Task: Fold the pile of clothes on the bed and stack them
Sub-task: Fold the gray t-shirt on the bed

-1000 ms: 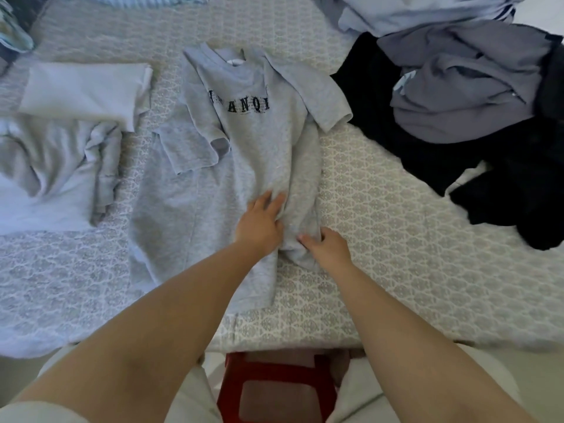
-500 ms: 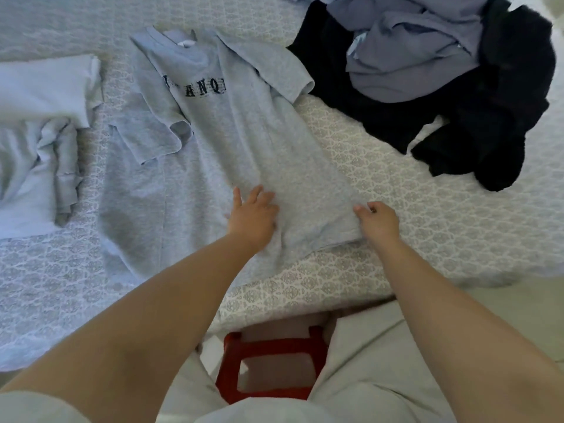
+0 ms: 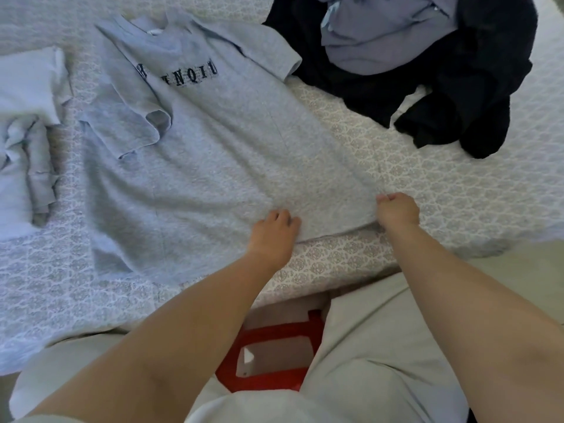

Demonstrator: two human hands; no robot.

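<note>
My right hand pinches the hem corner of the grey shirt; my left hand, fingers curled, grips the same hem just beside it at nine o'clock. The shirt spreads flat on the bed from both hands toward eleven o'clock, one sleeve folded in. Dark clothes pile at one o'clock, pale ones at ten.

A grey tee with dark lettering lies on a bed patterned in grey-and-white medallions, black and mauve clothes at the far right corner, a red stool below
</note>
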